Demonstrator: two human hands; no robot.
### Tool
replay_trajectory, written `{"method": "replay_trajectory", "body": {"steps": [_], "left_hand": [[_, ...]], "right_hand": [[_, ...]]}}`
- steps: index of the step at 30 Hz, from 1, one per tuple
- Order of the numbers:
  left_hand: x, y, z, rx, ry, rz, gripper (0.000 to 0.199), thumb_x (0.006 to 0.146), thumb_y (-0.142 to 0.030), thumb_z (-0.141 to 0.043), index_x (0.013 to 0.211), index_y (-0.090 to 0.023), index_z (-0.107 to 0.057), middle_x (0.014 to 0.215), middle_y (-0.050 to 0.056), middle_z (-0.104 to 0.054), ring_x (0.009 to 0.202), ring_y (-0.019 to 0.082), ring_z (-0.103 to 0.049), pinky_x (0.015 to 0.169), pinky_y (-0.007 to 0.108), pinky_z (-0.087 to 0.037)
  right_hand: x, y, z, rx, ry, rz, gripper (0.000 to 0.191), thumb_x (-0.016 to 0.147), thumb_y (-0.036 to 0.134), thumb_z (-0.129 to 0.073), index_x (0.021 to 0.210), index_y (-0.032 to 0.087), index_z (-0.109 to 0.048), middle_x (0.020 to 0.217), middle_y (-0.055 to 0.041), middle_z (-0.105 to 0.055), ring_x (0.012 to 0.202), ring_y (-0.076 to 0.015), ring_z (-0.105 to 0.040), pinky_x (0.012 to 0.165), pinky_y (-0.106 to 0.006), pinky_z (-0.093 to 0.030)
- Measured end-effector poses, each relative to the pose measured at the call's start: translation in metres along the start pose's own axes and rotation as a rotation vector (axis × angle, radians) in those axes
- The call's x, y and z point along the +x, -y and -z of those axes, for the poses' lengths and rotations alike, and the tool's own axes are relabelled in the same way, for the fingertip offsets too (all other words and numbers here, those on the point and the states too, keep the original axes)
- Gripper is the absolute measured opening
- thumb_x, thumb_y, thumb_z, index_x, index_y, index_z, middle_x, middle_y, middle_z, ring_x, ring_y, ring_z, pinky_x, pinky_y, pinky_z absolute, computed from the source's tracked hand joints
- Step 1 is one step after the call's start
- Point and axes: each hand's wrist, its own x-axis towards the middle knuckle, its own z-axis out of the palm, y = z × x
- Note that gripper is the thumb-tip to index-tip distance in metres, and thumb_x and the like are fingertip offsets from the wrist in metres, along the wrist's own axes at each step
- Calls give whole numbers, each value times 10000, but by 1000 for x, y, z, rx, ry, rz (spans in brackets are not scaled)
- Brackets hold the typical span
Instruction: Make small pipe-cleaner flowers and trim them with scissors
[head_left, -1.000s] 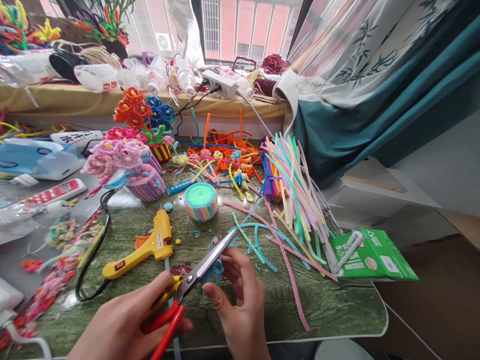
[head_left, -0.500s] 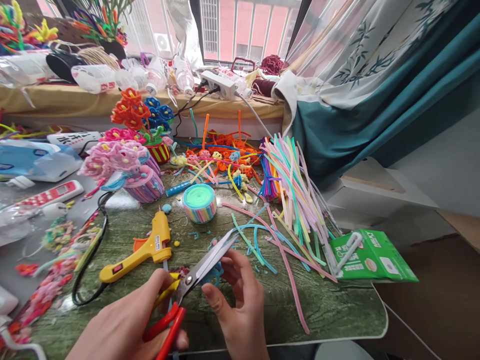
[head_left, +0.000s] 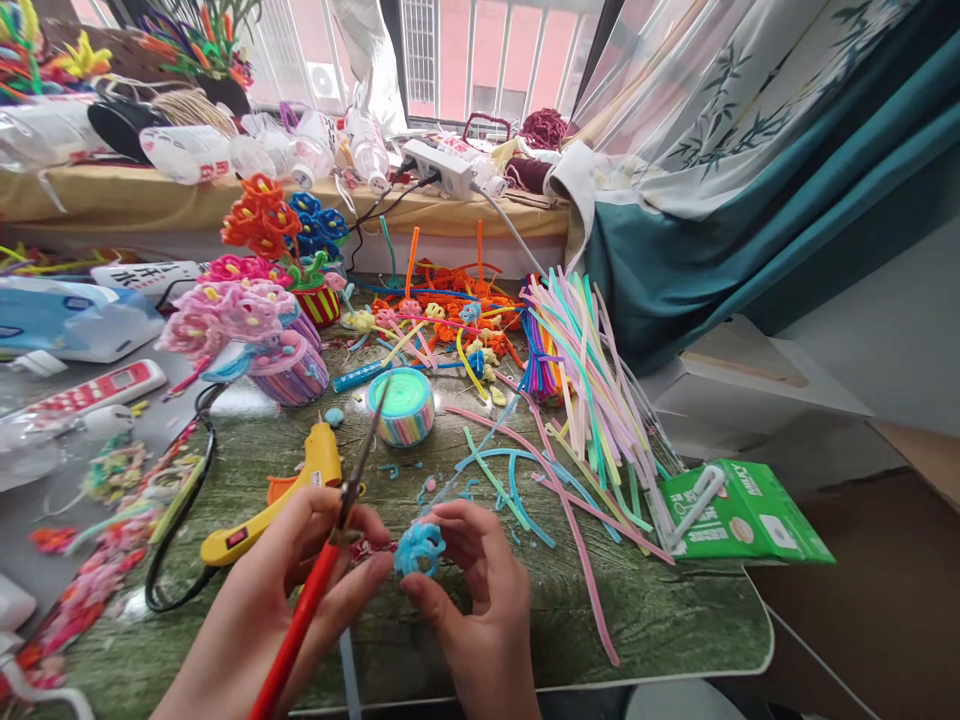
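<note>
In my left hand (head_left: 300,590) are red-handled scissors (head_left: 306,600), turned edge-on with the blades pointing up and away. Its fingertips come close to a small light-blue pipe-cleaner flower (head_left: 420,550). My right hand (head_left: 484,595) pinches that flower between thumb and fingers, and a blue stem runs from it up to the right. Beyond the hands stands a round pot (head_left: 401,408) wrapped in pastel pipe cleaners with a turquoise top. A yellow glue gun (head_left: 281,515) lies behind my left hand, which covers part of it.
Loose pipe cleaners (head_left: 577,540) lie right of my hands, near a pastel bundle (head_left: 592,370) and a green packet (head_left: 750,515). Pink flowers in a pot (head_left: 289,370) stand back left. The glue gun's black cord (head_left: 154,560) loops at left. Orange pieces (head_left: 457,300) are piled at the back.
The scissors have swung from pointing right, across the flower, to upright and edge-on. My left fingers have moved toward the flower, which now shows more fully in my right hand.
</note>
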Motion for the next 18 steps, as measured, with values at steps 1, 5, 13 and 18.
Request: {"method": "replay_trajectory", "body": {"steps": [1,5,13,18], "left_hand": [[3,-9,-2,-91,-4,35,389,919,-674,-787,1024,-307,-708,941,-16,-847,849,224,-838,704,274,-668],[10,-34,-13,-290,-20,89,421,867,-659,-839,1015,-286,-711,873,-22,-808,820,224,-786,614,266,-582],[8,-46,-16,-303,8,177,367,831,-528,-837,1012,-306,-609,717,-112,-687,598,130,-562,584,247,-446],[12,-35,-15,-308,132,90,319,835,-490,-827,938,-310,-585,709,-87,-708,611,142,-638,603,260,-508]], "right_hand": [[0,0,1,-1,12,3,367,903,466,-955,1188,267,-840,1072,-56,-884,976,-238,-857,917,-307,-702],[1,-1,2,-2,32,0,398,848,468,-1000,1148,266,-835,1041,-50,-878,957,-247,-852,895,-315,-708],[2,4,0,120,-5,7,516,858,649,-951,1194,272,-841,1120,-76,-879,993,-260,-844,900,-319,-691],[7,21,-6,-2,-133,89,287,995,521,-864,903,250,-856,868,-23,-836,838,-207,-788,796,-275,-633]]}}
